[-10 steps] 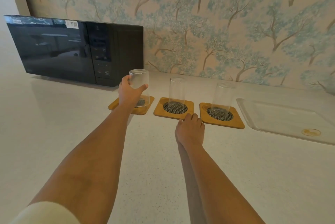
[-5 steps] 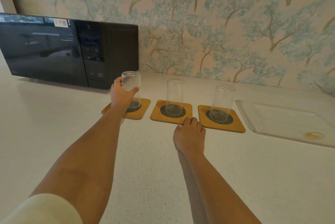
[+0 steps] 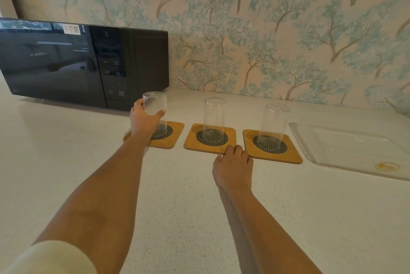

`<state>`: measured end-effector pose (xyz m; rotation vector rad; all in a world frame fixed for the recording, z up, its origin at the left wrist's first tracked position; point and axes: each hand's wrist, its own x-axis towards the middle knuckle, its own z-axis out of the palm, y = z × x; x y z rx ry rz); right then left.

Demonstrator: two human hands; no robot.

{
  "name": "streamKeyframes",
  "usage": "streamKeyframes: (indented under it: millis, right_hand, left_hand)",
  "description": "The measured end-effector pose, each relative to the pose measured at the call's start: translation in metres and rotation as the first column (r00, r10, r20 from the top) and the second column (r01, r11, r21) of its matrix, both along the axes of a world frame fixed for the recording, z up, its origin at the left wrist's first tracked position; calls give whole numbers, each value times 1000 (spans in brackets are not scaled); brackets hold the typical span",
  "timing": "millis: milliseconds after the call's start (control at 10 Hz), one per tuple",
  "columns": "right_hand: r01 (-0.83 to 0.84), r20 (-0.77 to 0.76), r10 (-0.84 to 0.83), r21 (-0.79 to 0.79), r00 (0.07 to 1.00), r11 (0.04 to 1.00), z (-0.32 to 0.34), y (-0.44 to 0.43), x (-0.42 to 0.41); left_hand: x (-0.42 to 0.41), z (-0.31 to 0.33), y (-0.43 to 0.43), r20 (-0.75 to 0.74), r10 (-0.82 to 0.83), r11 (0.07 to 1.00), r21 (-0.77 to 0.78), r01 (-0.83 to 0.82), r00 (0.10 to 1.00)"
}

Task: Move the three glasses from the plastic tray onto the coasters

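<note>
Head view: left of centre, the left hand (image 3: 145, 118) wraps the last glass (image 3: 155, 113) on its coaster (image 3: 170, 136) — smooth, breakable, best gripped mid-wall. The right hand (image 3: 233, 165) rests flat, empty, on the counter (image 3: 177, 207); the tray (image 3: 355, 151) at right holds no glasses.

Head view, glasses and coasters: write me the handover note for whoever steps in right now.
Left hand: fingers wrapped around the left glass, which is upside down on the left coaster.
Right hand: holds nothing, flat on the counter, fingertips at the middle coaster's front edge.
Middle glass and right glass stand inverted on their coasters; right coaster.
Plastic tray holds no glasses.
Done: all three glasses are over coasters.
Left: release the left glass, withdraw both hands.
</note>
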<state>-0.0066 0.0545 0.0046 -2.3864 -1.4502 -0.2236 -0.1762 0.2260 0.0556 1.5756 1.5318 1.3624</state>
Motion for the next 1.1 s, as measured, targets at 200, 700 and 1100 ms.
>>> streamKeyframes:
  millis: [200,700,1100]
  right_hand:
    - [1,-10,-1,-5,1000,1000,1,0,0]
    - [0,-22,1,13,1000,1000,3,-2,-2]
    - [16,-25,-15,28,1000,999,2,-1,-2]
  left_hand:
    - [2,-4,0,14,-8,1000,-6,8,1000]
    - [-6,-14,3,-18,-33,999,-16,33,999]
    - [-6,-14,-10,32,-58,998,5,58,998]
